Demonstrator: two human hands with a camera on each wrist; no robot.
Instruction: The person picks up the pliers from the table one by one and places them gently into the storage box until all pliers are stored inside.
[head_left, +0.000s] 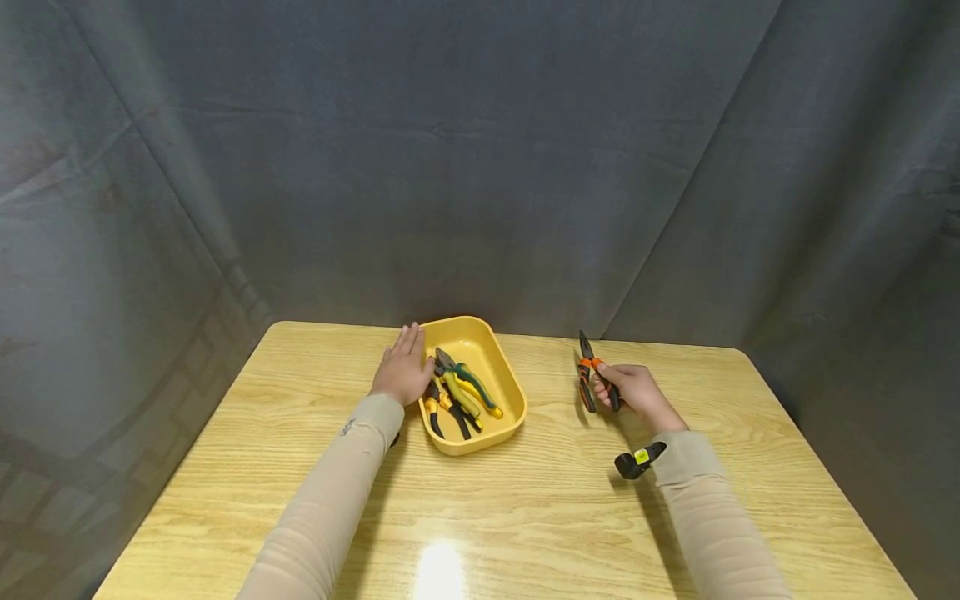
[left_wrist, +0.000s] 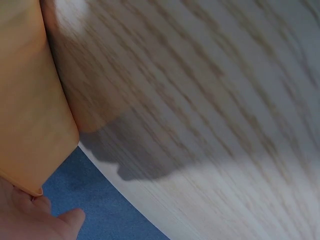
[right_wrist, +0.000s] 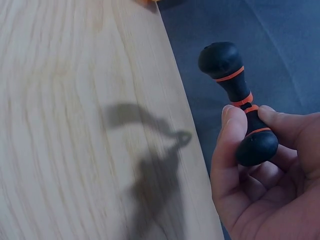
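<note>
The right hand (head_left: pixel 637 392) held a pair of orange-and-black pliers (head_left: pixel 592 379) just above the table (head_left: pixel 570 517), well to the right of the yellow tray (head_left: pixel 502 367). Its fingers (right_wrist: pixel 231 135) and thumb were curled round the rubber-sleeved handles near their rounded ends, and the dark nose pointed away from the person. The pliers looked like solid steel under the sleeves — stiff and fairly heavy for their size, with the weight probably toward the nose. The ribbed rubber should not slip, so the handles were the sensible place to hold, closer to the pivot for better balance. The left hand (head_left: pixel 405 371) lay flat, fingers straight, against the tray's left rim, gripping nothing. Several other pliers (head_left: pixel 459 393) lay heaped in the tray.
</note>
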